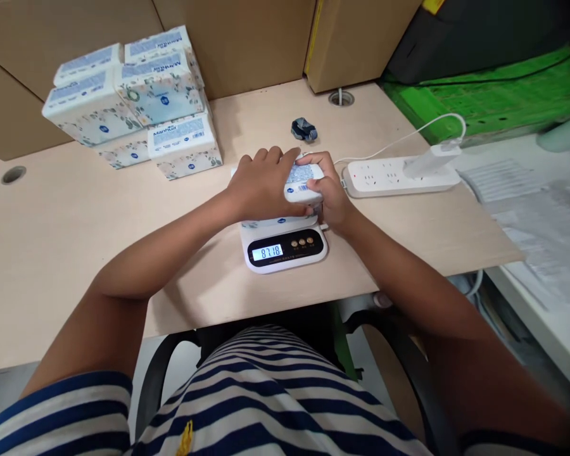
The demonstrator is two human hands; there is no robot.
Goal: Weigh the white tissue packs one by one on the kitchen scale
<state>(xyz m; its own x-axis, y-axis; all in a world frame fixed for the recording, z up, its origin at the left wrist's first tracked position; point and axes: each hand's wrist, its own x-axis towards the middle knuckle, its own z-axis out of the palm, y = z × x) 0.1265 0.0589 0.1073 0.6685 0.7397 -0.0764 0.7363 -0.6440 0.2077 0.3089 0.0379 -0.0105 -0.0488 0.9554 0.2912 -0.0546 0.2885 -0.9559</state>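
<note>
A white kitchen scale with a lit digit display and small round buttons sits near the table's front edge. On it is a pack of tissues, mostly hidden under my hands. Another tissue pack, white with blue print, lies on top. My left hand spreads across this upper pack, its thumb along the near side. Around the pack's right end, my right hand is closed with thumb and fingers. Whether the packs' full weight rests on the scale, I cannot tell.
Several tissue packs are stacked at the back left. Behind the scale lies a dark blue crumpled strap. To the right is a white power strip with a plugged-in adapter and cable. Cardboard boxes line the back edge.
</note>
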